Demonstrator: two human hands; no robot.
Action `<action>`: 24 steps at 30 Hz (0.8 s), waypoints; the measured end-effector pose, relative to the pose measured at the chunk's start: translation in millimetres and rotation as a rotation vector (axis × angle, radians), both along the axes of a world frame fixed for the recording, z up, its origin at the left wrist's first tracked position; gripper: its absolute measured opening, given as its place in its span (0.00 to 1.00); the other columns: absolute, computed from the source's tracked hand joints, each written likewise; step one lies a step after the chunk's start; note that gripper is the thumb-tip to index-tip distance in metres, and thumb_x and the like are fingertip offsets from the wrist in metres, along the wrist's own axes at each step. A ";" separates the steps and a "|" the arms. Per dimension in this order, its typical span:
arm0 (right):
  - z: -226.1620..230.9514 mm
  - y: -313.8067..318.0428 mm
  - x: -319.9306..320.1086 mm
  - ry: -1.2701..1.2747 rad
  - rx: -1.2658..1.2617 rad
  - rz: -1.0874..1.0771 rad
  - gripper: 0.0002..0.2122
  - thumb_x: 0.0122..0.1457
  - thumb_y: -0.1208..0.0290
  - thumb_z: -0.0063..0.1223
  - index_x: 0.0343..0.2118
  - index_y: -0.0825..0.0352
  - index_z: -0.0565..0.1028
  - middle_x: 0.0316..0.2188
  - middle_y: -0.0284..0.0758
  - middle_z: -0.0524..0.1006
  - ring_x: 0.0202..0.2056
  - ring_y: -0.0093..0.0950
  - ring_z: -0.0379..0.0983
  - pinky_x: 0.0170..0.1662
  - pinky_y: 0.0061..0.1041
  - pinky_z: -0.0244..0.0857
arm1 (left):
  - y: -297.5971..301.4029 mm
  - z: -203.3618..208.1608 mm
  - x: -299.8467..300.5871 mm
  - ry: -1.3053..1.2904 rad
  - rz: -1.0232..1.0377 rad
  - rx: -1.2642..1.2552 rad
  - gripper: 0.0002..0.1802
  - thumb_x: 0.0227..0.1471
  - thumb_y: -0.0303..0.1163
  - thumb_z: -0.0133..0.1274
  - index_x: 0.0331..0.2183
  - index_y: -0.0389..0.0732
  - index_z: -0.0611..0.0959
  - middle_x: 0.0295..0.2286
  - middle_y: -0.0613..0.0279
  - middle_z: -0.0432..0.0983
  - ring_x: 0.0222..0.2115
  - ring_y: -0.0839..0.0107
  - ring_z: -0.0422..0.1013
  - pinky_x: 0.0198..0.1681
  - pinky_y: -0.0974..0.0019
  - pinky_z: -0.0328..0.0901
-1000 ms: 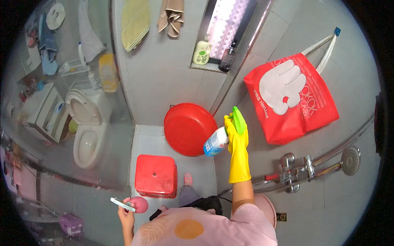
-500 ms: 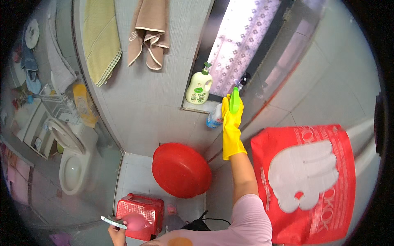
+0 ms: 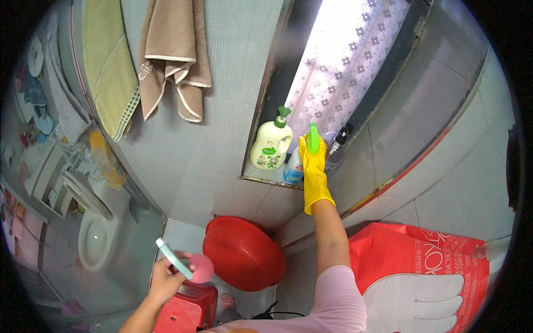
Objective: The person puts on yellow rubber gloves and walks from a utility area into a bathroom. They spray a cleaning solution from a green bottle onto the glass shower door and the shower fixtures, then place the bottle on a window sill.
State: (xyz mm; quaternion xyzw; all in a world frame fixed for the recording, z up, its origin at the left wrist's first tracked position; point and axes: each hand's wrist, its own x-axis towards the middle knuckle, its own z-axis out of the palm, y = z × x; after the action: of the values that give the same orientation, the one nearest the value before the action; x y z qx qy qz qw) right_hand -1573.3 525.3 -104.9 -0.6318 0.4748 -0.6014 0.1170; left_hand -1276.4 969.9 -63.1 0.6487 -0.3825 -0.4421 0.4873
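Note:
My right hand (image 3: 315, 175), in a yellow rubber glove, is closed around the neck of a spray bottle (image 3: 293, 169) with a green trigger head. Part of the bottle's white and blue body is hidden behind the glove. It is at the window ledge, between a pale green pump bottle (image 3: 270, 145) on the left and a clear bottle with a black pump (image 3: 337, 149) on the right. My bare left hand (image 3: 165, 278) grips the pale blue handle of a tool with a round pink end (image 3: 201, 268); its exact kind is unclear.
A red basin (image 3: 244, 255) leans at the wall below the ledge, and a red plastic stool (image 3: 186, 311) stands nearer me. At right hangs a large red bag (image 3: 411, 250). Towels (image 3: 172, 61) hang upper left; a toilet (image 3: 95, 238) shows through the glass.
My right hand has brought the spray bottle in to the ledge, beside the pale green bottle. My left hand has risen with the pale blue and pink tool. The view has shifted.

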 end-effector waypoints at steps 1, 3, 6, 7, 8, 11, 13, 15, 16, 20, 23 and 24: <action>4.9 2.8 4.1 -0.007 0.042 0.033 0.19 0.46 0.74 0.58 0.42 0.67 0.67 0.33 0.33 0.72 0.35 0.27 0.69 0.39 0.26 0.65 | -16.4 10.3 -1.3 -0.177 -0.093 -0.067 0.13 0.39 0.25 0.60 0.33 0.36 0.79 0.27 0.70 0.68 0.22 0.84 0.59 0.24 0.79 0.56; 23.0 17.9 15.9 -0.247 0.235 0.240 0.24 0.44 0.70 0.60 0.46 0.68 0.66 0.36 0.39 0.72 0.38 0.31 0.69 0.41 0.27 0.63 | -47.7 21.8 -13.3 -0.045 -0.092 -0.107 0.12 0.40 0.23 0.59 0.32 0.37 0.80 0.28 0.69 0.68 0.22 0.84 0.59 0.24 0.79 0.56; 19.5 26.7 0.4 0.100 0.006 -0.005 0.25 0.45 0.72 0.59 0.48 0.68 0.65 0.38 0.41 0.71 0.40 0.33 0.68 0.43 0.27 0.62 | -98.7 30.8 -28.2 0.041 -0.204 -0.145 0.11 0.40 0.21 0.57 0.32 0.37 0.80 0.29 0.69 0.69 0.22 0.85 0.59 0.24 0.78 0.57; 22.4 37.3 8.9 0.079 0.049 -0.023 0.25 0.46 0.72 0.58 0.48 0.68 0.64 0.39 0.42 0.71 0.41 0.34 0.68 0.43 0.27 0.62 | -112.2 36.7 -31.4 0.053 -0.237 -0.154 0.11 0.40 0.20 0.56 0.31 0.37 0.81 0.31 0.70 0.69 0.22 0.86 0.58 0.24 0.79 0.57; 29.3 55.5 22.2 0.060 0.091 -0.040 0.25 0.46 0.72 0.57 0.49 0.69 0.63 0.40 0.43 0.71 0.42 0.35 0.67 0.44 0.28 0.61 | -124.0 40.9 -31.6 -0.014 -0.293 -0.145 0.13 0.43 0.20 0.54 0.36 0.34 0.77 0.29 0.67 0.73 0.30 0.80 0.69 0.35 0.75 0.65; 13.4 66.4 17.7 -0.017 0.082 -0.071 0.24 0.48 0.76 0.55 0.50 0.66 0.63 0.37 0.39 0.71 0.34 0.28 0.69 0.35 0.22 0.64 | -159.1 43.3 -48.0 -0.012 -0.331 -0.166 0.14 0.43 0.19 0.53 0.37 0.34 0.76 0.30 0.66 0.72 0.30 0.79 0.69 0.34 0.75 0.64; 9.9 68.3 18.6 -0.004 0.046 -0.085 0.23 0.50 0.77 0.53 0.51 0.67 0.62 0.37 0.40 0.71 0.33 0.29 0.69 0.33 0.22 0.63 | -176.1 40.4 -55.8 -0.018 -0.332 -0.199 0.13 0.44 0.20 0.53 0.36 0.34 0.77 0.31 0.66 0.71 0.30 0.79 0.69 0.33 0.75 0.64; 7.9 69.0 19.8 0.003 0.083 -0.105 0.24 0.50 0.77 0.52 0.51 0.68 0.61 0.39 0.43 0.71 0.37 0.35 0.68 0.39 0.27 0.61 | -192.6 36.4 -60.5 -0.072 -0.326 -0.237 0.12 0.43 0.20 0.53 0.36 0.34 0.77 0.32 0.66 0.70 0.29 0.80 0.67 0.32 0.75 0.64; 7.4 69.5 20.1 0.000 0.087 -0.115 0.24 0.50 0.76 0.52 0.51 0.69 0.61 0.40 0.45 0.70 0.39 0.38 0.68 0.41 0.28 0.60 | -199.9 33.5 -63.1 -0.099 -0.322 -0.255 0.12 0.43 0.20 0.53 0.35 0.34 0.77 0.33 0.66 0.69 0.29 0.80 0.67 0.31 0.75 0.63; 17.3 91.0 24.8 -0.025 0.040 -0.143 0.23 0.51 0.75 0.52 0.51 0.70 0.62 0.43 0.47 0.69 0.43 0.42 0.67 0.46 0.32 0.59 | -224.7 32.5 -72.8 -0.160 -0.309 -0.255 0.12 0.42 0.18 0.51 0.34 0.34 0.78 0.34 0.66 0.68 0.28 0.81 0.65 0.31 0.75 0.62; 29.4 112.2 37.0 -0.051 -0.170 -0.041 0.20 0.53 0.76 0.50 0.49 0.71 0.63 0.41 0.44 0.72 0.38 0.32 0.70 0.41 0.26 0.62 | -234.3 22.3 -75.9 -0.099 -0.313 -0.310 0.11 0.42 0.19 0.52 0.33 0.34 0.78 0.34 0.66 0.69 0.29 0.81 0.65 0.32 0.74 0.62; 36.7 120.2 44.7 -0.095 -0.134 0.053 0.19 0.53 0.77 0.50 0.49 0.71 0.63 0.40 0.42 0.73 0.36 0.28 0.71 0.39 0.23 0.63 | -235.7 18.3 -75.7 -0.094 -0.315 -0.316 0.10 0.42 0.19 0.52 0.32 0.34 0.78 0.34 0.66 0.69 0.29 0.80 0.65 0.32 0.74 0.62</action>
State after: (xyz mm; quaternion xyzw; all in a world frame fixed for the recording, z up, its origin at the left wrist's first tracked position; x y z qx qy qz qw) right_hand -1528.6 645.4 -68.2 -0.6211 0.4105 -0.6579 0.1130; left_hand -1352.1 734.1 -44.8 0.5162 -0.5659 -0.4167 0.4895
